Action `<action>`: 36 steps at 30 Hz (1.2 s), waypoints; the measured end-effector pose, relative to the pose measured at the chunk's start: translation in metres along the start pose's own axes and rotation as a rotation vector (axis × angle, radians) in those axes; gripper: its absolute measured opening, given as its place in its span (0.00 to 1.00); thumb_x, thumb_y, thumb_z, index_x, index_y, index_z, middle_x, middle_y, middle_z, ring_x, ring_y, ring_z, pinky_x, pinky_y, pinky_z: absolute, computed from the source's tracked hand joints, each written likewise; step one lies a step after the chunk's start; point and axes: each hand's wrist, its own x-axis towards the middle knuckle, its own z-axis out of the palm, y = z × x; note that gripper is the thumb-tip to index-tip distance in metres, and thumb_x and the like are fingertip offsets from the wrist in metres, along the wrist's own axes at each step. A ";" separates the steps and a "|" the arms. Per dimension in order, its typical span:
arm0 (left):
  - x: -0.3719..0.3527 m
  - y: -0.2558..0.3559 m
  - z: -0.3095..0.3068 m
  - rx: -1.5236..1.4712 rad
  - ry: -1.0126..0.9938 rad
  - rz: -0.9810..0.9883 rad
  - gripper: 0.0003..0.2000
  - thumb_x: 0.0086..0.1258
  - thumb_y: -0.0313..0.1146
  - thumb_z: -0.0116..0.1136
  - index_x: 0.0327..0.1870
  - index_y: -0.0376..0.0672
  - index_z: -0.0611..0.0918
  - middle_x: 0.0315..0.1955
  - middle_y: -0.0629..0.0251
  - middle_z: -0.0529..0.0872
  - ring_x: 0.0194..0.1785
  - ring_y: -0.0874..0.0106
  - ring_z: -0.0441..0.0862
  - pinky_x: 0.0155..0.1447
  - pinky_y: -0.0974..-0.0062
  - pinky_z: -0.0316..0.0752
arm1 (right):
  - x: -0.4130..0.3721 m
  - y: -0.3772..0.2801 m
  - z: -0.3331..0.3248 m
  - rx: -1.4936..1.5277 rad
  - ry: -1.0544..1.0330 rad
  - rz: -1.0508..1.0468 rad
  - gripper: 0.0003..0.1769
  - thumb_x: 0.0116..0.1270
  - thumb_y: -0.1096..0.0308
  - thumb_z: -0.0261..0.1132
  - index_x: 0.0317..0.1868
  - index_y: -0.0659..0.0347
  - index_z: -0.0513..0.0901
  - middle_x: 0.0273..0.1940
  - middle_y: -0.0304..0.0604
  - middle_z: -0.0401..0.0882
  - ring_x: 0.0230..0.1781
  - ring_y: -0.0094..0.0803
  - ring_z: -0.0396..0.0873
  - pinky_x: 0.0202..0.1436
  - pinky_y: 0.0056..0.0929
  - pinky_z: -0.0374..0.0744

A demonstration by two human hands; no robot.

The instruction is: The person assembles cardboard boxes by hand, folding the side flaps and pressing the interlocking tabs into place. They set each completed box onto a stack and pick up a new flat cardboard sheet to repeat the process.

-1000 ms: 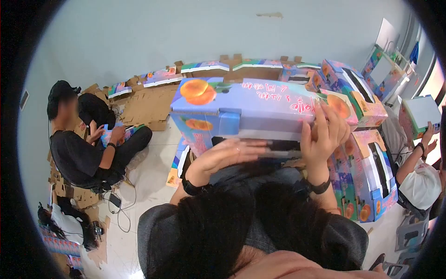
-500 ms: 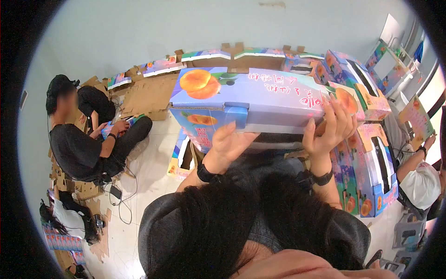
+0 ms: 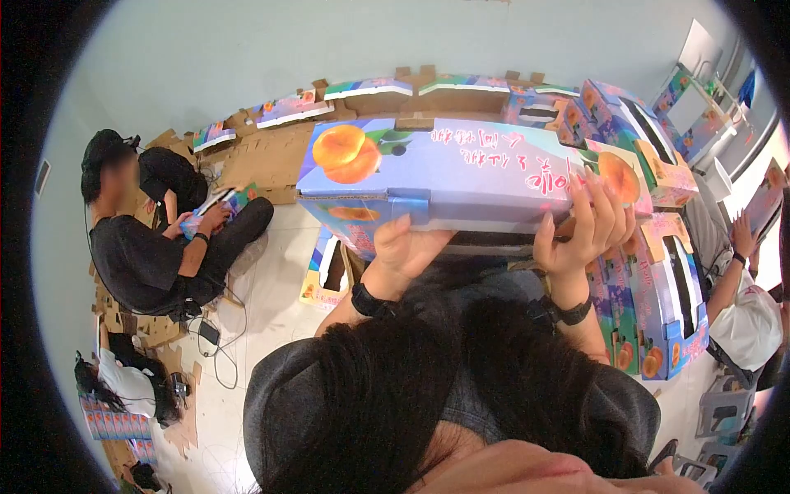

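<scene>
A printed carton with peach pictures and red lettering is held up in front of my chest, its broad lavender face tilted toward me. At the carton's near left edge, my left hand grips it from below, thumb up by the blue corner tab. My right hand holds the right part, fingers bent over the face near the right peach picture. Both wrists wear dark bands. A dark opening shows along the carton's near lower side between my hands.
Similar cartons stand at the right, and another sits on the floor at left. Flattened cardboard lies along the wall. A person in black sits left; a person in white is at right. Grey stools stand lower right.
The carton has tilted slightly, its lettered face now showing more fully and its left end less. Both hands keep their hold. The person at right has moved a printed sheet.
</scene>
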 end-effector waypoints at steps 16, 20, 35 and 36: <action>0.006 0.017 0.021 0.693 -0.053 -0.487 0.33 0.80 0.43 0.56 0.78 0.33 0.61 0.71 0.51 0.74 0.73 0.55 0.74 0.76 0.54 0.67 | 0.015 0.003 0.010 -0.057 -0.049 0.062 0.23 0.66 0.49 0.66 0.59 0.47 0.87 0.60 0.36 0.82 0.64 0.38 0.73 0.77 0.46 0.56; -0.009 0.012 0.037 1.086 -0.368 -0.531 0.40 0.75 0.28 0.64 0.83 0.43 0.54 0.75 0.51 0.69 0.78 0.63 0.66 0.79 0.60 0.63 | 0.013 0.002 0.005 -0.032 -0.066 0.048 0.22 0.69 0.47 0.65 0.59 0.46 0.88 0.61 0.35 0.82 0.64 0.37 0.72 0.77 0.46 0.56; -0.005 0.006 0.044 2.205 -0.284 -0.523 0.30 0.69 0.45 0.65 0.69 0.39 0.75 0.59 0.41 0.81 0.62 0.45 0.79 0.65 0.55 0.74 | 0.009 -0.003 0.002 -0.028 -0.043 0.037 0.22 0.70 0.47 0.64 0.59 0.45 0.87 0.62 0.35 0.83 0.67 0.37 0.72 0.77 0.45 0.55; -0.005 0.006 0.038 2.238 -0.241 -0.599 0.30 0.69 0.45 0.65 0.68 0.39 0.76 0.59 0.40 0.81 0.62 0.45 0.79 0.65 0.55 0.74 | 0.007 -0.002 0.001 -0.022 -0.038 0.034 0.22 0.71 0.46 0.64 0.59 0.45 0.87 0.62 0.35 0.83 0.67 0.37 0.72 0.77 0.45 0.54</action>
